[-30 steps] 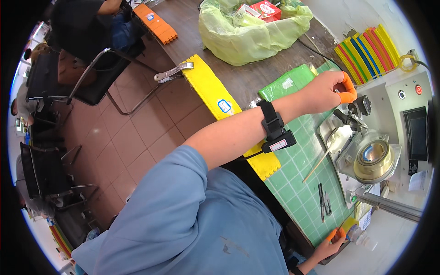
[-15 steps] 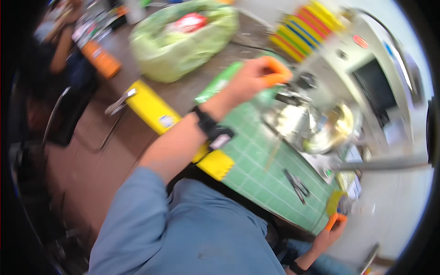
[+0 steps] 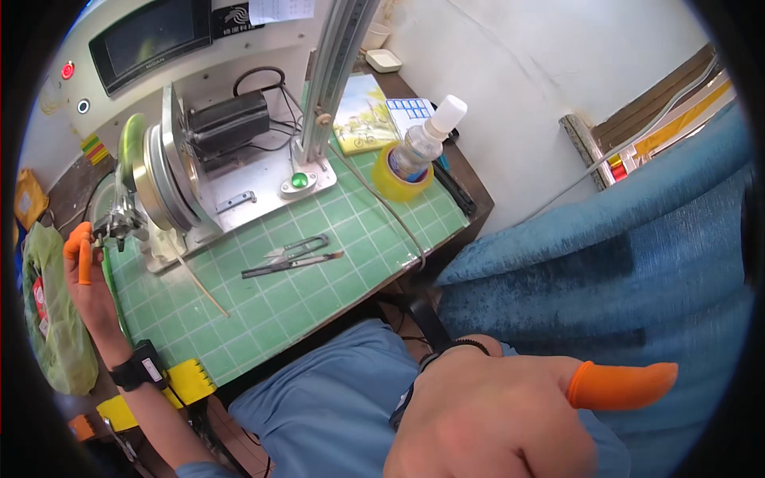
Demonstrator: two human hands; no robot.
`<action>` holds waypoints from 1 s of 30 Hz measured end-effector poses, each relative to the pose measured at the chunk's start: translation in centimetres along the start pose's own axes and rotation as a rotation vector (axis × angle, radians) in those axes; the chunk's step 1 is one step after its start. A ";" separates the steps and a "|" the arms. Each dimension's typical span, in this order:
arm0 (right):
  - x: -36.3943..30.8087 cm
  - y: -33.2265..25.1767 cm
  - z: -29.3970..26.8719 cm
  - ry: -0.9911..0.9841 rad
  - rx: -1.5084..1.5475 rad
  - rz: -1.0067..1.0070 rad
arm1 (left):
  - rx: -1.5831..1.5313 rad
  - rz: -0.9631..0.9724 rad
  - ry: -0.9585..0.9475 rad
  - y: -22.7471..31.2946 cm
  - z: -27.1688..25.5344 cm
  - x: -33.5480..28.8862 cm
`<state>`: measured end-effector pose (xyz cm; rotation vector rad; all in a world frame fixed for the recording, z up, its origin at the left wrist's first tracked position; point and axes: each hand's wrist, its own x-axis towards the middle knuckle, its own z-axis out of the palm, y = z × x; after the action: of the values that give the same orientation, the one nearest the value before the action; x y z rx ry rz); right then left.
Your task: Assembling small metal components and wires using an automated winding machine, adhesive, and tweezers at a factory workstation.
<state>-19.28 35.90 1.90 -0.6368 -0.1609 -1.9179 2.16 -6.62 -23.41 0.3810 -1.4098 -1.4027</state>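
Note:
My left hand [image 3: 92, 291] is at the far left, beside the metal clamp [image 3: 119, 223] on the front of a wheel machine [image 3: 163, 175]. Orange finger cots cover its bent fingertips, which are closed; anything between them is too small to make out. Very near the camera at the lower right, my right hand [image 3: 498, 414] shows its back. Its thumb, in an orange cot, stretches out to the right, apart from the other fingers, which are partly hidden. Thread snips [image 3: 299, 248] and dark tweezers [image 3: 292, 264] lie on the green gridded mat [image 3: 267, 307].
A thin wooden stick [image 3: 202, 288] lies before the machine. At the mat's right, a clear bottle with a white cap [image 3: 422, 143] stands in a yellow tape roll [image 3: 402, 191]. A metal post [image 3: 327, 95] rises behind. Blue cloth [image 3: 590, 271] hangs right; a green plastic bag [image 3: 60, 319] sits left.
The view has swung right, so the machine and mat sit further left. My right hand has come from beside the mat's corner up close to the camera. My left hand stays near the machine.

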 end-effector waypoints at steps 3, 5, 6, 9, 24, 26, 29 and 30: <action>-0.4 -1.4 0.3 -0.040 -0.010 0.002 | 0.030 0.007 0.019 1.1 -1.4 -0.1; -0.7 -2.1 0.2 -0.096 -0.041 -0.003 | 0.034 0.023 0.039 2.1 -1.2 -0.4; -0.7 -2.4 0.1 -0.126 -0.054 -0.003 | 0.026 0.018 0.037 1.7 -0.8 -0.7; -0.5 -1.8 -1.3 -0.244 -0.078 -0.009 | 0.008 0.036 0.003 1.4 0.0 -0.2; -0.6 -2.2 0.5 -0.150 -0.234 0.030 | 0.008 0.012 0.019 2.4 0.0 -1.6; -0.7 -2.9 0.9 -0.094 -0.264 0.041 | 0.025 0.004 0.026 2.4 0.1 -1.4; -0.8 -3.6 0.7 -0.058 -0.303 0.048 | 0.033 0.003 0.023 2.4 1.2 -0.8; -1.0 -3.8 0.7 -0.051 -0.340 0.042 | 0.016 0.012 0.004 2.2 2.1 -0.3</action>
<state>-22.14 38.60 2.68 -0.9076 0.1500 -1.9049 1.55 -4.72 -21.13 0.3854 -1.4184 -1.3809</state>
